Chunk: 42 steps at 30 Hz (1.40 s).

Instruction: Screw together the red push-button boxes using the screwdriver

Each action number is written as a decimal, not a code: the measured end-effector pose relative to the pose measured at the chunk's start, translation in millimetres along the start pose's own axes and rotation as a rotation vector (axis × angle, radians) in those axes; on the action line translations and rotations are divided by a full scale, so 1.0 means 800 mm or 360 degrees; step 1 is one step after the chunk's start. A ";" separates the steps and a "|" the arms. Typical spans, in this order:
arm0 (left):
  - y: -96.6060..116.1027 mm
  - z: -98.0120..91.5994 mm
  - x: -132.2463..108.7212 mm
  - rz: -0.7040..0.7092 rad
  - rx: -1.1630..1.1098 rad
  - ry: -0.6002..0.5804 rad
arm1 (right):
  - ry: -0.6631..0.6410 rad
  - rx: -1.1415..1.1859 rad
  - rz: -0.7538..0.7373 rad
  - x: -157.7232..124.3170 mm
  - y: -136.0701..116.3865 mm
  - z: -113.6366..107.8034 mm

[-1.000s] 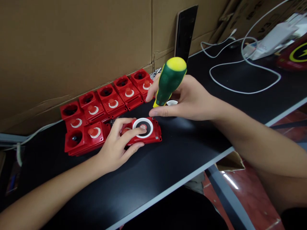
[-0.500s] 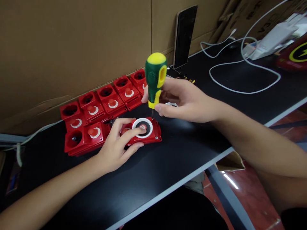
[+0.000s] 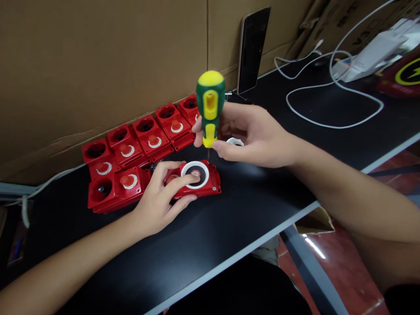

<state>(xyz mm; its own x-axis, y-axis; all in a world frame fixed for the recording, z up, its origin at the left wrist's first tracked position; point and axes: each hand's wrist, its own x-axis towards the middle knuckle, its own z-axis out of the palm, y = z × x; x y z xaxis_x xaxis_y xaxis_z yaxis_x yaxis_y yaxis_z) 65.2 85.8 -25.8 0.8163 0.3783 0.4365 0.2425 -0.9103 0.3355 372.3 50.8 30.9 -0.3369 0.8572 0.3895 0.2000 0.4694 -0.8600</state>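
Note:
My right hand grips a green and yellow screwdriver by the lower part of its handle. The screwdriver stands upright, its tip at the far right corner of a red housing. A white ring with a dark round centre sits on that housing. My left hand is wrapped over the left part of the housing, the index finger on the dark centre. A screw head shows at the near right corner. Part of a white ring-like piece is visible behind my right thumb.
Several red housings with round openings stand in a row along the cardboard wall; another housing lies beside my left hand. A phone leans at the back. A white cable loops across the black table.
The screwdriver has turned about its axis, so a yellow inset now faces me. My right fingers have shifted slightly around the handle. My left hand and the housing are still.

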 end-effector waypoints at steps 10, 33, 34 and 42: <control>0.000 0.001 -0.001 0.0015 0.0010 0.0010 | 0.0113 -0.0084 -0.0016 0.001 0.007 0.004; -0.002 0.001 -0.002 0.0054 0.0048 0.0031 | -0.0153 -0.0926 0.0228 0.005 -0.014 -0.020; -0.002 0.001 -0.002 0.0051 0.0052 0.0031 | -0.0271 -0.1007 0.0245 0.005 -0.013 -0.020; -0.003 -0.001 -0.003 0.0040 0.0064 0.0017 | -0.0494 -0.1059 0.0324 0.011 -0.011 -0.003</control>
<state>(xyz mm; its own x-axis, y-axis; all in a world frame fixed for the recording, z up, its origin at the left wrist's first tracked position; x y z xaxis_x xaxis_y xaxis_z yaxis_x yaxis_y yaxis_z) 62.8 87.1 -27.0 0.8166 0.3571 0.4534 0.2433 -0.9254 0.2906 370.0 54.8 42.4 -0.4573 0.8879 0.0493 0.7652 0.4211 -0.4869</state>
